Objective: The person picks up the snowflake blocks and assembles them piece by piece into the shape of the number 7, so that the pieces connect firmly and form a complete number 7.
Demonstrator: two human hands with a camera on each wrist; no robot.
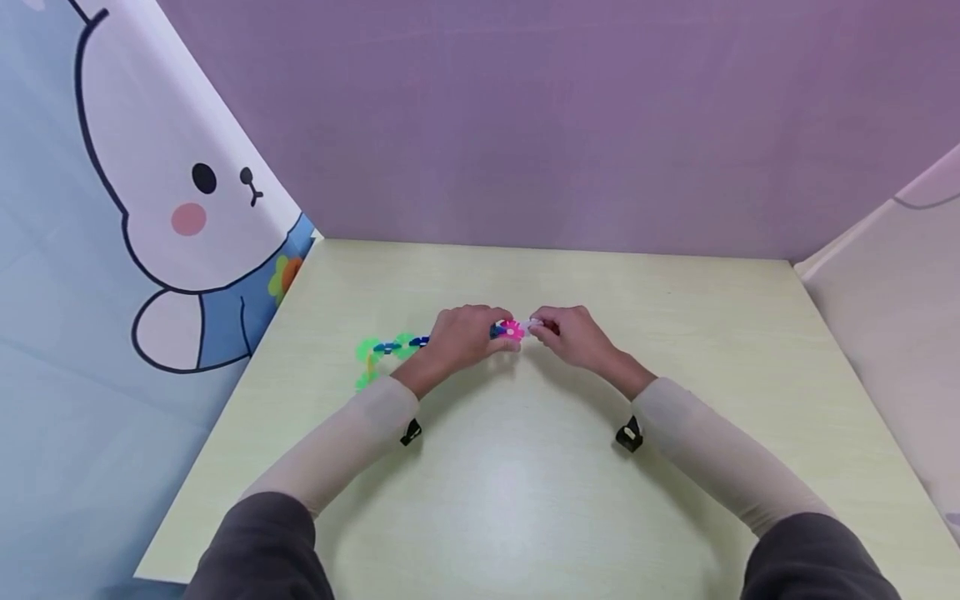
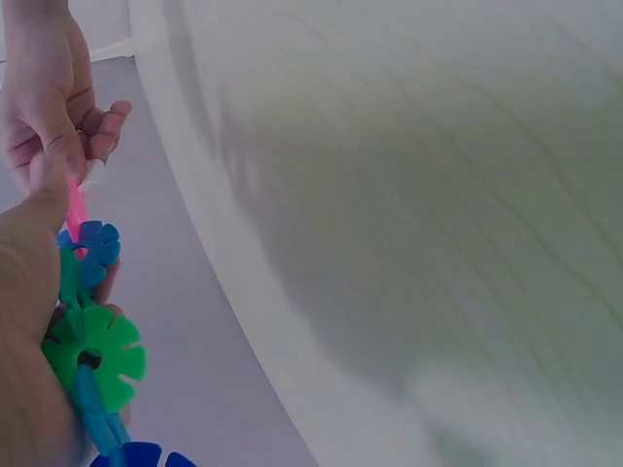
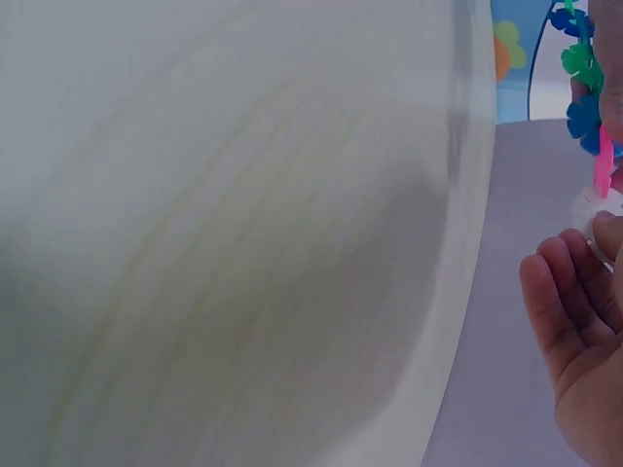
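A chain of flat notched snowflake discs runs through my left hand (image 1: 468,335). That hand grips the chain near its right end, thumb and fingers around a pink disc (image 1: 512,330) and the blue disc (image 2: 100,251) beside it. Behind them, a green disc (image 2: 115,355) lies along the palm in the left wrist view. My right hand (image 1: 573,335) pinches a whitish clear disc (image 3: 587,206) between thumb and index finger, its other fingers loosely bent. The clear disc meets the pink disc's edge; whether their slots interlock I cannot tell. Fingers partly cover both discs.
The chain's tail, with green discs (image 1: 367,348), dark blue ones and a yellow one (image 1: 371,363), trails leftward and bends toward me over the pale table (image 1: 517,500). A purple backdrop (image 1: 525,125) rises behind the table, and a blue cartoon-printed cloth (image 1: 60,333) hangs left.
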